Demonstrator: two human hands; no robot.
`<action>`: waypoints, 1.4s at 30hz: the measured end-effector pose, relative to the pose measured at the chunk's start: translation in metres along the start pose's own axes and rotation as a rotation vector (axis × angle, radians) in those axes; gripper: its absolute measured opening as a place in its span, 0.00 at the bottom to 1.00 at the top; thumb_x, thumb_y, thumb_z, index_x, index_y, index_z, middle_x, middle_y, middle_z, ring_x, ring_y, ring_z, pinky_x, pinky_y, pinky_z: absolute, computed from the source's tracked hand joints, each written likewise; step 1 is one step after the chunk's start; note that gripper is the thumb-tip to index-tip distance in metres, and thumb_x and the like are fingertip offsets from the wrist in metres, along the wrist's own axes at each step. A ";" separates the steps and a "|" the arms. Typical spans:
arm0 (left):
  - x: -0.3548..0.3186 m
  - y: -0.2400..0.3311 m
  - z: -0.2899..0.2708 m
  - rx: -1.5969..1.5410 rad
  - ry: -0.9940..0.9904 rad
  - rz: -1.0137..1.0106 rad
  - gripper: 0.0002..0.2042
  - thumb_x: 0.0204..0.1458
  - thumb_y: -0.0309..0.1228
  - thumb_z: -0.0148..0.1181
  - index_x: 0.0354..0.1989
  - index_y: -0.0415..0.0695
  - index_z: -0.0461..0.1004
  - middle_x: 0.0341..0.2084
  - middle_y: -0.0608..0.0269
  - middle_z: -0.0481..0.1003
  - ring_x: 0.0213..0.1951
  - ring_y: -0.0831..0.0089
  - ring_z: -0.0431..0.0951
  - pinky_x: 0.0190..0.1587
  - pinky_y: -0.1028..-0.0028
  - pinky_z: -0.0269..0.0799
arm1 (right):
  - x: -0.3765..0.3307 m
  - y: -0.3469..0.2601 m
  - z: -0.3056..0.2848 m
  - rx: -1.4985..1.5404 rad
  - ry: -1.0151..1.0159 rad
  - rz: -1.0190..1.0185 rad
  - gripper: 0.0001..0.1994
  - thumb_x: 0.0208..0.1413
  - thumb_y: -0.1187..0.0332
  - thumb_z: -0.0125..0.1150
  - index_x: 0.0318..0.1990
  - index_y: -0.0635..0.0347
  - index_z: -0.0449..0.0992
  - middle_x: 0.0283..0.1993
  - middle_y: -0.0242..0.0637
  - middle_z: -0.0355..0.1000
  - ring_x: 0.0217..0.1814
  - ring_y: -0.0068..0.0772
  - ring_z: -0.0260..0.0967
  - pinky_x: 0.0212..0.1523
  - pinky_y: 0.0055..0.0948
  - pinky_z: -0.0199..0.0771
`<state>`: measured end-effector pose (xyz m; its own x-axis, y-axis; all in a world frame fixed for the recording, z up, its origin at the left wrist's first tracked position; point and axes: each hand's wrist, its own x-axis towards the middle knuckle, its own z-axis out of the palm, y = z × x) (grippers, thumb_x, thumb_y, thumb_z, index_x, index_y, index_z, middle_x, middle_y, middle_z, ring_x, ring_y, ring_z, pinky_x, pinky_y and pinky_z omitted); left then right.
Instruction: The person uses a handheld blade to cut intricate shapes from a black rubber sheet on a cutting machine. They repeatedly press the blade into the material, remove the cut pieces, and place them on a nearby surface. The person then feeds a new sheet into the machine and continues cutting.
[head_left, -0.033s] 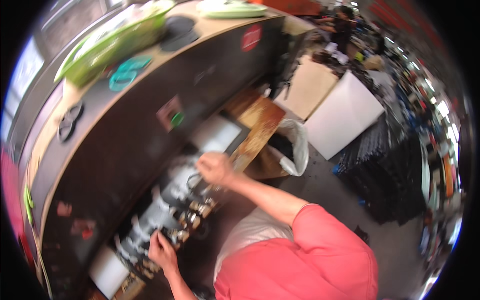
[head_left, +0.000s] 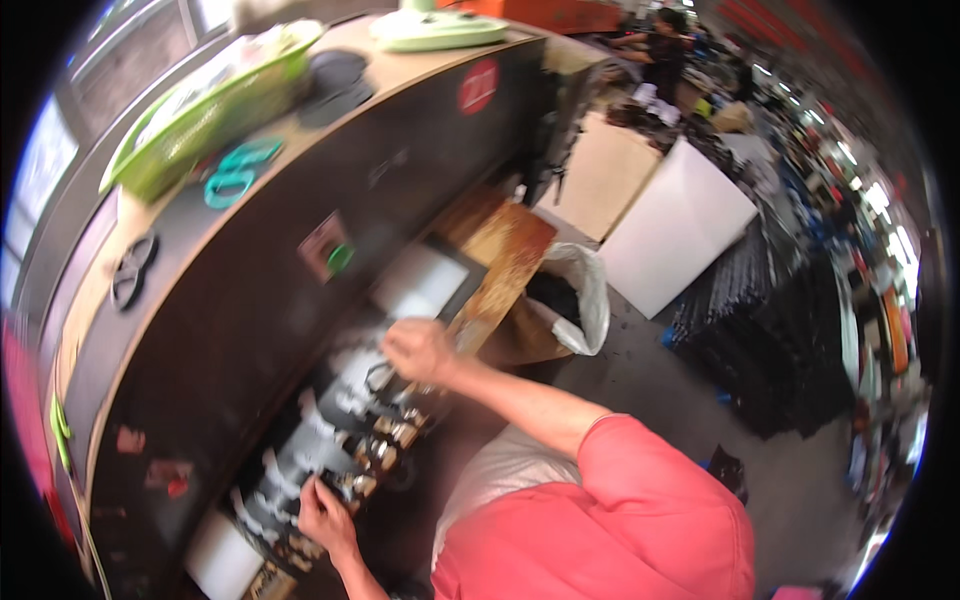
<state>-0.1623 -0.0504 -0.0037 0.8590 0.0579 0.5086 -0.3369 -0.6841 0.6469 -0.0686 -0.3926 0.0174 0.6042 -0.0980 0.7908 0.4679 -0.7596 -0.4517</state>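
Observation:
A row of black and white items with metal fittings (head_left: pixel 350 430) lies on a low shelf under a dark counter (head_left: pixel 250 330). My right hand (head_left: pixel 418 350) rests with curled fingers on the far end of the row, by a white flat tray (head_left: pixel 420 282). At the near end, my left hand (head_left: pixel 325 518) has its fingertips on the items. Motion blur hides whether either hand grips anything. My coral sleeve (head_left: pixel 620 500) fills the lower middle.
On the countertop sit a green basket (head_left: pixel 200 110), teal scissors (head_left: pixel 235 175) and black scissors (head_left: pixel 130 270). A bin lined with a white bag (head_left: pixel 580 290), a white board (head_left: pixel 680 225) and dark racks (head_left: pixel 800 330) stand to the right. Another person (head_left: pixel 665 45) works at the back.

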 end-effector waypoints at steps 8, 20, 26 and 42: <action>0.000 0.011 -0.010 0.019 -0.147 0.049 0.08 0.67 0.24 0.62 0.50 0.37 0.82 0.39 0.50 0.85 0.32 0.60 0.85 0.35 0.66 0.79 | 0.003 -0.015 -0.016 0.000 -0.014 0.061 0.10 0.57 0.69 0.68 0.25 0.59 0.75 0.26 0.40 0.73 0.30 0.48 0.75 0.32 0.44 0.75; -0.005 -0.003 0.001 0.164 -0.224 0.017 0.12 0.68 0.33 0.61 0.50 0.38 0.82 0.39 0.48 0.86 0.39 0.54 0.86 0.45 0.58 0.80 | 0.004 0.001 0.006 0.120 -0.235 0.476 0.11 0.59 0.63 0.66 0.29 0.60 0.80 0.28 0.45 0.78 0.33 0.49 0.79 0.36 0.44 0.77; 0.020 -0.009 -0.010 0.184 -0.568 -0.052 0.11 0.66 0.37 0.62 0.45 0.41 0.83 0.37 0.41 0.84 0.40 0.41 0.85 0.45 0.51 0.80 | 0.045 0.009 0.070 0.150 -0.148 0.136 0.13 0.54 0.64 0.71 0.42 0.62 0.80 0.42 0.45 0.75 0.46 0.51 0.76 0.45 0.45 0.78; 0.182 -0.055 -0.007 -0.144 -0.517 -0.083 0.15 0.72 0.36 0.59 0.41 0.38 0.86 0.24 0.55 0.84 0.23 0.67 0.79 0.31 0.66 0.78 | 0.083 0.034 0.193 -0.050 -0.882 -0.114 0.58 0.32 0.44 0.84 0.73 0.64 0.67 0.76 0.73 0.54 0.75 0.72 0.56 0.74 0.61 0.60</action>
<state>0.0097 0.0030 0.0576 0.9502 -0.2831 0.1302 -0.2784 -0.5837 0.7628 0.1220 -0.3030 -0.0116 0.8420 0.4950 0.2148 0.5394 -0.7639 -0.3543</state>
